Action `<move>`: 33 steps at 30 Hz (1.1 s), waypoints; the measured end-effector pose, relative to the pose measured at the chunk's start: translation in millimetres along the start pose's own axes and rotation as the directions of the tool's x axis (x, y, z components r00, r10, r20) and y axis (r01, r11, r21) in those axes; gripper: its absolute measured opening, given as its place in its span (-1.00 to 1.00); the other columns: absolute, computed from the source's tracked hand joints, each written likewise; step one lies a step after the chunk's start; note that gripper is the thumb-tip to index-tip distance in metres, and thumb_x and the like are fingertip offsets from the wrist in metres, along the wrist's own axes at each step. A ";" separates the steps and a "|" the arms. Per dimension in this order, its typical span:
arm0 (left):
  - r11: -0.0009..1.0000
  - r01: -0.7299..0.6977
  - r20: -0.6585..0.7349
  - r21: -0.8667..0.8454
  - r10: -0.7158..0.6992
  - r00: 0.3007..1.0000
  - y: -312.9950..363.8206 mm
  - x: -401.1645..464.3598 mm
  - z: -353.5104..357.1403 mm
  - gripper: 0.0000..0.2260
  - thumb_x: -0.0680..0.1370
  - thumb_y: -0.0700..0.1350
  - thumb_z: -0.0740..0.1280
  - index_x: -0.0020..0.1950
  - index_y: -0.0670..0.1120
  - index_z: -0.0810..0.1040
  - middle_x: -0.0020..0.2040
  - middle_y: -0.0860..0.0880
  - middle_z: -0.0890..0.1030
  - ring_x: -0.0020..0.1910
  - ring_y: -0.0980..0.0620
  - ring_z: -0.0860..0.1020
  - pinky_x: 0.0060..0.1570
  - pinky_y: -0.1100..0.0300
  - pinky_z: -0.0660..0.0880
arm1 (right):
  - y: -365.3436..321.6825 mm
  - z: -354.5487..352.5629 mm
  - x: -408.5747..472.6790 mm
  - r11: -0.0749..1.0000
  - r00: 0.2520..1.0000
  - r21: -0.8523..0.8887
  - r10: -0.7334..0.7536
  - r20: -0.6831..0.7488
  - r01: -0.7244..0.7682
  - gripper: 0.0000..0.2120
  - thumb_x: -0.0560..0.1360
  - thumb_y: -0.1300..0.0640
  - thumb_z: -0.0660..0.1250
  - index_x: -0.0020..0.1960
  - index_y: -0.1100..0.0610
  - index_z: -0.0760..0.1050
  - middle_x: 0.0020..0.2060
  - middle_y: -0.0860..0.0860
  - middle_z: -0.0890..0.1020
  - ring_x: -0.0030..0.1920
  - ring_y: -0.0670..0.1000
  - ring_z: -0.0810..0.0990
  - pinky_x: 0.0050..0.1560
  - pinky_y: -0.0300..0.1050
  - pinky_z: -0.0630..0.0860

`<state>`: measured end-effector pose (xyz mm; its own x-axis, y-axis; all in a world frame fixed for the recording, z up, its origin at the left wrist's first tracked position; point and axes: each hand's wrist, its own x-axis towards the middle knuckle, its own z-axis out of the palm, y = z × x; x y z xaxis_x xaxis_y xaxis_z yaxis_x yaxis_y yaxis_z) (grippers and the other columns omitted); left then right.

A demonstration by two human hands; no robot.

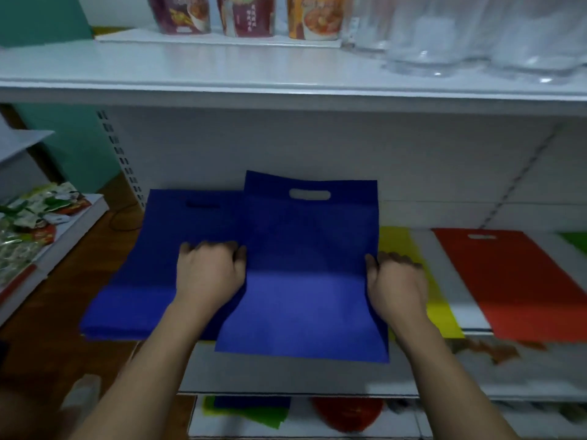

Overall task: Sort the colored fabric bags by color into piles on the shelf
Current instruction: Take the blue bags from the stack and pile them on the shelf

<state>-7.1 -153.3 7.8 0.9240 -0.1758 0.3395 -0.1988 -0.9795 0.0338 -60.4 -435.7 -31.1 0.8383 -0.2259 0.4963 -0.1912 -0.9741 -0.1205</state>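
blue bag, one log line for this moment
blue bag | left hand and right hand hold its sides | beside blue pile

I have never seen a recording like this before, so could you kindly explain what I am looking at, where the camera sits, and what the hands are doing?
There is no machine here. The single picture comes from a camera worn on a person's head, looking down at their own bare hands in front of a white shelf.

The left hand and the right hand each grip one side edge of a blue bag. To its left lies a blue pile. To the right lie a yellow bag and a red bag, with a sliver of green at the far edge.

The shelf above carries food packets and clear glassware.
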 end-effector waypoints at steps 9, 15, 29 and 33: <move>0.944 -0.279 -0.002 -0.175 0.283 0.959 235.1 -24.7 3.3 -0.69 0.63 0.05 0.10 -0.22 0.00 0.50 -0.28 -0.07 0.63 -0.25 -0.13 0.59 -0.01 0.03 0.36 | 210.2 -86.9 -89.3 0.898 0.904 -0.119 0.428 0.015 -0.423 -0.62 0.62 0.02 0.11 -0.27 0.18 0.48 -0.32 0.14 0.58 -0.26 0.20 0.53 -0.17 0.04 0.32; 0.831 -0.502 0.003 -0.238 0.518 0.855 396.2 -62.7 7.4 -0.69 0.62 0.07 0.10 -0.16 -0.03 0.52 -0.18 -0.12 0.66 -0.12 -0.16 0.61 -0.05 0.04 0.32 | 333.9 -149.8 -171.8 0.710 0.738 -0.281 0.674 0.008 -0.646 -0.60 0.62 -0.08 -0.01 -0.17 0.07 0.48 -0.25 0.02 0.58 -0.18 0.10 0.55 0.01 0.06 0.38; 0.529 -0.754 -0.013 -0.390 0.815 0.579 652.5 -104.0 27.6 -0.68 0.62 0.06 0.07 -0.12 -0.02 0.56 -0.14 -0.08 0.66 -0.06 -0.15 0.60 0.04 0.04 0.35 | 490.4 -209.1 -273.7 0.291 0.396 -0.495 0.910 -0.120 -0.819 -0.60 0.64 -0.10 -0.04 -0.10 0.03 0.50 -0.16 0.00 0.60 -0.10 0.07 0.54 0.05 0.05 0.34; 0.485 -0.759 -0.010 -0.433 0.840 0.543 726.2 -90.1 48.5 -0.69 0.62 0.05 0.09 -0.11 -0.03 0.56 -0.13 -0.11 0.65 -0.04 -0.17 0.59 0.03 0.04 0.36 | 555.1 -202.1 -261.6 0.266 0.351 -0.479 0.931 -0.097 -0.837 -0.59 0.65 -0.09 -0.07 -0.10 0.04 0.48 -0.17 -0.01 0.57 -0.08 0.07 0.52 0.11 0.05 0.33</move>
<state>-218.8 -853.5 -43.9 0.3311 -0.9171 0.2220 -0.9397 -0.2991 0.1658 -488.9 -918.6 -54.0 0.0668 -0.9870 0.1459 -0.9967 -0.0727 -0.0353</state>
